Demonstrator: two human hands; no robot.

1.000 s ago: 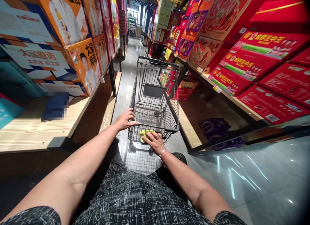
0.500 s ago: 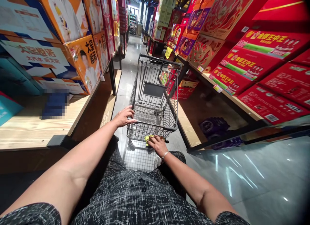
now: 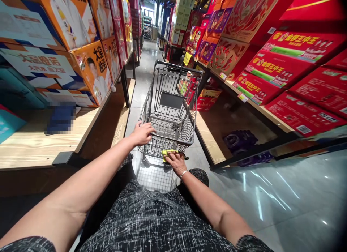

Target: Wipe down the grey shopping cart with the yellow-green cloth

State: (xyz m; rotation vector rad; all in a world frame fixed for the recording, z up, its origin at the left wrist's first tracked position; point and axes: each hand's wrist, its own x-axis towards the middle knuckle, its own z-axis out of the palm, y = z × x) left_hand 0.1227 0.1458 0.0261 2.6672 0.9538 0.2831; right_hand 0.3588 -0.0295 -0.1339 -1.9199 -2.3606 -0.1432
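A dark wire shopping cart [image 3: 170, 111] stands in the aisle in front of me, its basket holding nothing that I can see. My left hand [image 3: 143, 133] is closed over the near rim of the basket at its left corner. My right hand [image 3: 176, 161] presses a yellow cloth [image 3: 168, 153] against the cart's lower near edge, fingers curled over it. A thin bracelet sits on my right wrist.
Orange and white boxes [image 3: 93, 69] fill the wooden shelf on the left. Red gift boxes [image 3: 273, 75] line the shelf on the right, with dark purple packs [image 3: 241, 140] on its lower board. The glossy grey floor [image 3: 271, 205] runs ahead between them.
My right hand with the yellow cloth has slid down and slightly right along the cart's near edge. The cart has turned a little to the left.
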